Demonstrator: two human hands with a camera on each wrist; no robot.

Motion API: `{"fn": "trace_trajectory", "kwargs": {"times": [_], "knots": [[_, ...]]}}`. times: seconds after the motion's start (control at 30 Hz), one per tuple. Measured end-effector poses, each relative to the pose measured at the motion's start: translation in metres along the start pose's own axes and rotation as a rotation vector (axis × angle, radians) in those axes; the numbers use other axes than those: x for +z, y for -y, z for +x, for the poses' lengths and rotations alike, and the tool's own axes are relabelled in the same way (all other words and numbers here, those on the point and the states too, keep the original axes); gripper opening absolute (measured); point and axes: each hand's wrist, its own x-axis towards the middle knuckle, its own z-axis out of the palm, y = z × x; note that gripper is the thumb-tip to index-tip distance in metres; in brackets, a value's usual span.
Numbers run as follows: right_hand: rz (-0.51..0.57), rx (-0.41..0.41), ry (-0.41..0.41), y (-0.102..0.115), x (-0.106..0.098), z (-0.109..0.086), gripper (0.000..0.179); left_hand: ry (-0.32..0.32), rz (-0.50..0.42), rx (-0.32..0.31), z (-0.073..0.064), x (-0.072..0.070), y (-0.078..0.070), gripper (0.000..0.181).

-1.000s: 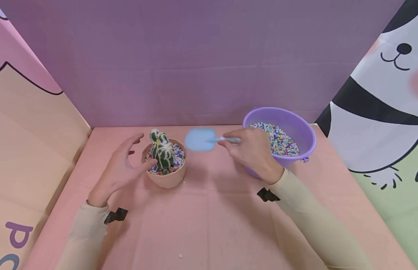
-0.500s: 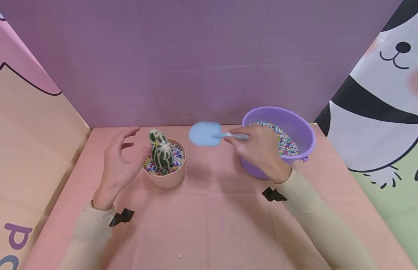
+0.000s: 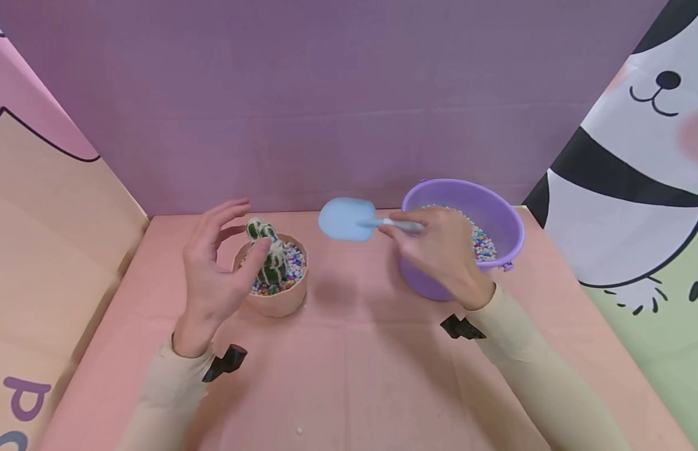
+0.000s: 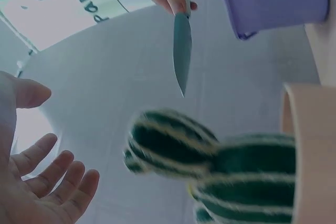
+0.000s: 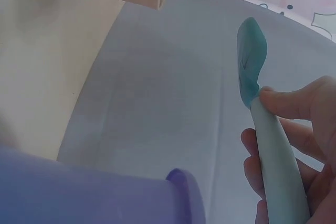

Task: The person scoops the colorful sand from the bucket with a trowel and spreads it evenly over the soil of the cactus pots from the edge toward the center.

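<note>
My right hand point(image 3: 442, 247) grips the pale handle of a small light blue shovel point(image 3: 346, 219), whose bare blade points left in the air between pot and bucket. A plush-looking green cactus with white ridges point(image 4: 257, 177) stands in a peach pot point(image 3: 278, 305) on the left, amid multicoloured pebbles point(image 3: 295, 263). Beside the cactus, my left hand point(image 3: 216, 269) is raised with fingers spread and loosely bent, holding nothing. Its thumb overlaps the cactus in the head view, while the left wrist view shows a gap between them.
Behind my right hand stands a purple bucket point(image 3: 425, 275) partly filled with multicoloured pebbles point(image 3: 485, 245). One small white pebble point(image 3: 299, 431) lies near the front of the pink-covered table point(image 3: 383, 388). A purple backdrop point(image 3: 349, 125) rises behind, with printed panels at both sides.
My left hand has shifted slightly right and turned more upright over the cactus's left side. My right hand has drawn the shovel a little right and back, toward the bucket.
</note>
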Motion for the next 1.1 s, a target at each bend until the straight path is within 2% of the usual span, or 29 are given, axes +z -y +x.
{"fn": "trace_trajectory", "kwargs": {"times": [0.17, 0.47, 0.67, 0.93, 1.1], "knots": [[0.015, 0.007, -0.024, -0.001, -0.005, 0.003, 0.021, 0.002, -0.026, 0.051, 0.003, 0.009, -0.014, 0.045], [-0.003, 0.030, -0.078, -0.011, -0.016, 0.008, 0.020, 0.043, -0.087, 0.121, 0.006, 0.030, -0.034, 0.043], [-0.003, 0.044, -0.083, -0.017, -0.022, 0.008, 0.019, 0.139, -0.092, 0.158, 0.001, 0.052, -0.040, 0.045], [-0.015, 0.077, -0.058, -0.026, -0.024, 0.003, 0.019, 0.247, -0.130, 0.161, -0.013, 0.085, -0.038, 0.047], [-0.025, 0.112, -0.046, -0.033, -0.027, -0.001, 0.021, 0.342, -0.141, 0.090, -0.021, 0.105, -0.030, 0.045]]}}
